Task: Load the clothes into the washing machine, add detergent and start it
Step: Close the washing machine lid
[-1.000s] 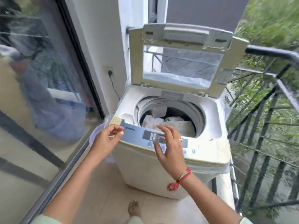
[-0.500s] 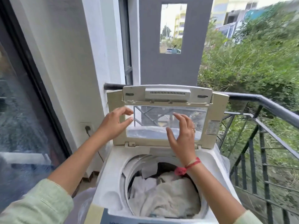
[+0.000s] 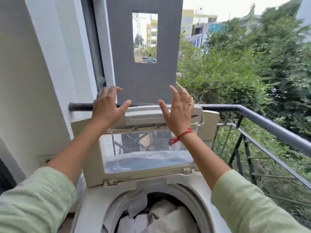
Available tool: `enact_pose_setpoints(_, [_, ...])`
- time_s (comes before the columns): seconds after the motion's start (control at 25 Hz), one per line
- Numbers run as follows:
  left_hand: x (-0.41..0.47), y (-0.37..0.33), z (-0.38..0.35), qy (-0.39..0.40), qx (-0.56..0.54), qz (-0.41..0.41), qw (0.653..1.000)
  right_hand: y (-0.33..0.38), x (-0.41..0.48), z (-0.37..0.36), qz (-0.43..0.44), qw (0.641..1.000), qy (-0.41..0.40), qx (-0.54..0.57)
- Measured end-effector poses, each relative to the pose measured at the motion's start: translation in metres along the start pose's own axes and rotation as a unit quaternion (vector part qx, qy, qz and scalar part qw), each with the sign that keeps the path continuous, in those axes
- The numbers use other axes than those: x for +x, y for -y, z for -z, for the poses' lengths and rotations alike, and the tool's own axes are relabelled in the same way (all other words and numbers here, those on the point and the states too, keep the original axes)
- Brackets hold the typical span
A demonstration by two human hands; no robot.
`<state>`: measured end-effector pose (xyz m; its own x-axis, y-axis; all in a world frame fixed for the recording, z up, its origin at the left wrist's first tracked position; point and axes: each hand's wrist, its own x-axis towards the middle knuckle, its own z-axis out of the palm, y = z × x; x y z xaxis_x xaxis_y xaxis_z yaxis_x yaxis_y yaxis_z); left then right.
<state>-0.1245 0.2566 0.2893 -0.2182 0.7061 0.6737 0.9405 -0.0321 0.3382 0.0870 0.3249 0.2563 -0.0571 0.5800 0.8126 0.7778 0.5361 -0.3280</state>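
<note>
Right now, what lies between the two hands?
In the head view, the top edge of the raised lid spans the gap between the left hand and the right hand; behind it stands a grey wall.

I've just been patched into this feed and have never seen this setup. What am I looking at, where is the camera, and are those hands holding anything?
There is no robot here: a person works with bare hands. The single picture comes from a wide-angle camera worn on their head, looking forward and down. The left hand and right hand are raised with fingers spread, near the top edge of the lid. Neither holds anything, and I cannot tell whether they touch it. The lid belongs to a top-loading washing machine on a balcony. It stands upright and has a clear window. Below it the drum is open, with pale clothes inside. A dark railing runs behind and to the right, with trees beyond.
</note>
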Motion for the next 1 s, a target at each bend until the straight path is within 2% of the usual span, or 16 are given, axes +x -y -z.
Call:
enact_pose_setpoints(0.12, [0.002,0.007,-0.022,0.107,0.096,0.034,0.989,0.0,0.018,-0.015,0.022,0.995,0.073,-0.064])
enact_pose_setpoints(0.28, [0.002,0.011,-0.033,0.154,0.133,0.018,0.979,-0.013,0.024,-0.029,0.027,0.978,0.186,-0.09])
enact_pose_setpoints(0.36, [0.0,0.009,-0.032,0.157,0.147,0.005,0.977,-0.015,0.025,-0.029,0.029,0.966,0.236,-0.099])
enact_pose_setpoints(0.48, [-0.008,0.007,-0.028,0.161,0.15,-0.009,0.975,-0.014,0.02,-0.022,0.054,0.958,0.26,-0.11])
enact_pose_setpoints(0.72, [-0.048,0.001,-0.003,0.097,0.111,-0.07,0.987,-0.009,-0.009,0.025,0.118,0.968,0.193,-0.111])
enact_pose_setpoints(0.8, [-0.069,-0.005,0.011,0.093,0.098,-0.1,0.986,-0.009,-0.02,0.044,0.134,0.964,0.2,-0.114])
enact_pose_setpoints(0.88, [-0.094,-0.009,0.023,0.093,0.099,-0.13,0.982,-0.011,-0.029,0.066,0.154,0.951,0.252,-0.088])
enact_pose_setpoints(1.0, [-0.137,-0.014,0.037,0.074,0.123,-0.176,0.974,-0.01,-0.047,0.097,0.164,0.906,0.39,-0.016])
